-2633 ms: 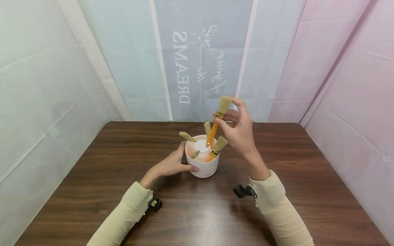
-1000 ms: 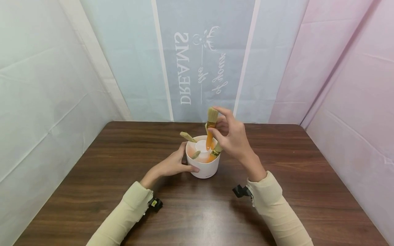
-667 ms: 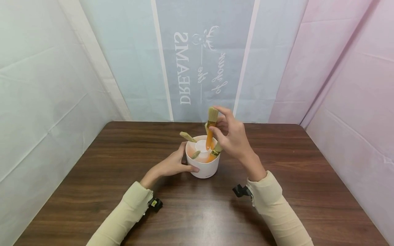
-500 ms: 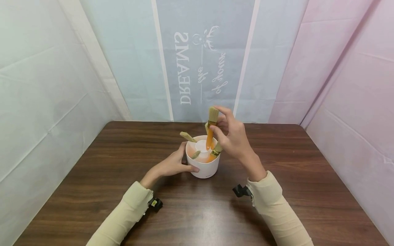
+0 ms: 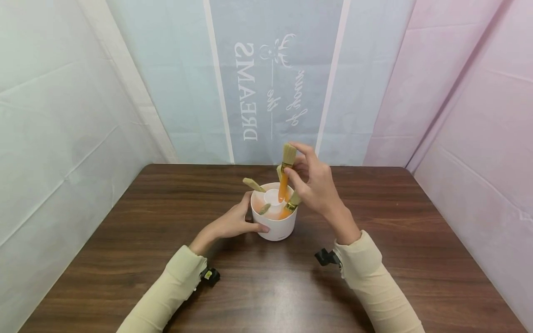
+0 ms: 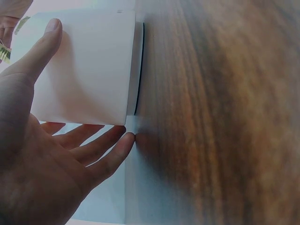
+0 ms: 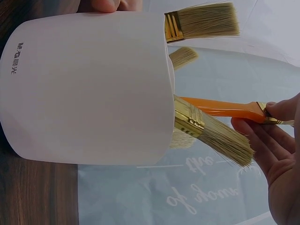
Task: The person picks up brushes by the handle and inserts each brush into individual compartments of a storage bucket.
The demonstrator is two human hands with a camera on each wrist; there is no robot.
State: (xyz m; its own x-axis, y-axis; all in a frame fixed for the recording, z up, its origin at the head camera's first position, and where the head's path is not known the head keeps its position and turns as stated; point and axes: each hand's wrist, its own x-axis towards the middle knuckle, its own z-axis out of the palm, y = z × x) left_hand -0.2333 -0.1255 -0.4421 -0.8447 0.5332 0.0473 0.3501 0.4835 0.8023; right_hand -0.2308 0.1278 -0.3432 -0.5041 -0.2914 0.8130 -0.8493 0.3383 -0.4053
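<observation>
My left hand holds a white round desk organizer from its left side, thumb across the front wall and fingers behind. My right hand pinches a paintbrush near its metal band, bristles up, the orange handle pointing down. In the head view that handle's tip overlaps the organizer's round middle section; in the right wrist view the handle reaches to the rim. Several other brushes stand bristles-up in the organizer: one leans right, one leans left, and a short tip shows at the front.
The organizer stands on a dark wood-grain table. A pale blue cloth backdrop with mirrored lettering hangs behind, and light cloth walls close off both sides. Black wrist mounts sit at the sleeve cuffs.
Over the earlier frames my right hand moved left and down, and the brush turned more upright over the organizer. During the last second it has hardly moved; the left hand stays put.
</observation>
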